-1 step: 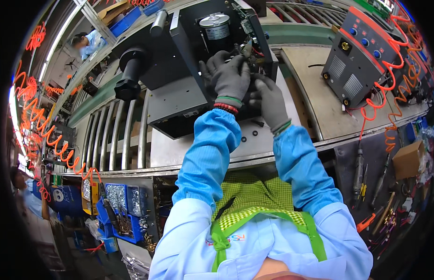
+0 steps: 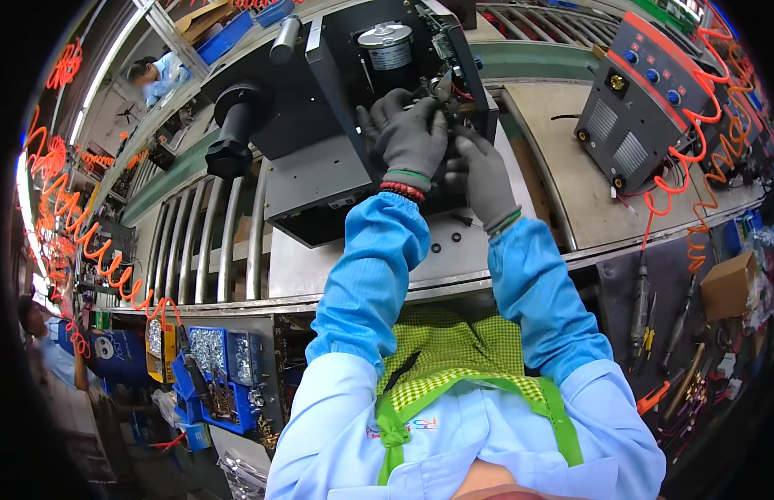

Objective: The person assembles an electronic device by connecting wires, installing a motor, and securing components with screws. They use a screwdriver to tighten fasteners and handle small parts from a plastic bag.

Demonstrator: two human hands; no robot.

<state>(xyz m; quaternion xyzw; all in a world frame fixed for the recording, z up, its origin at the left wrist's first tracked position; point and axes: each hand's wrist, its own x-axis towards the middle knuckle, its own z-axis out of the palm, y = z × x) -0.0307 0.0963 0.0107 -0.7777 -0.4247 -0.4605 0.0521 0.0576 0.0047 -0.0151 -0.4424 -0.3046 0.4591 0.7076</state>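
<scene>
A dark grey machine housing [image 2: 316, 171] lies open in front of me on a white board [image 2: 479, 271]. Inside it stands a black cylindrical motor [image 2: 389, 58] with a silver top. My left hand [image 2: 410, 143], in a grey glove, reaches into the housing below the motor; its fingers are bent beside a small metal mechanism [image 2: 439, 89], and what they grip is hidden. Close on its right is my right hand [image 2: 487, 179], also gloved, at the housing's near right edge. Its fingers curl inward, and anything between them cannot be made out.
Metal rollers [image 2: 208, 237] run along the left. A grey and red machine [image 2: 633, 104] stands at right beside a coiled orange hose [image 2: 687, 167]. Two small black rings [image 2: 445, 242] lie near the board's front. Blue bins of screws [image 2: 224, 358] sit at lower left; hand tools lie lower right.
Both hands hold nearly the same place; the right fingers have shifted very slightly. The housing sits a touch differently in the picture.
</scene>
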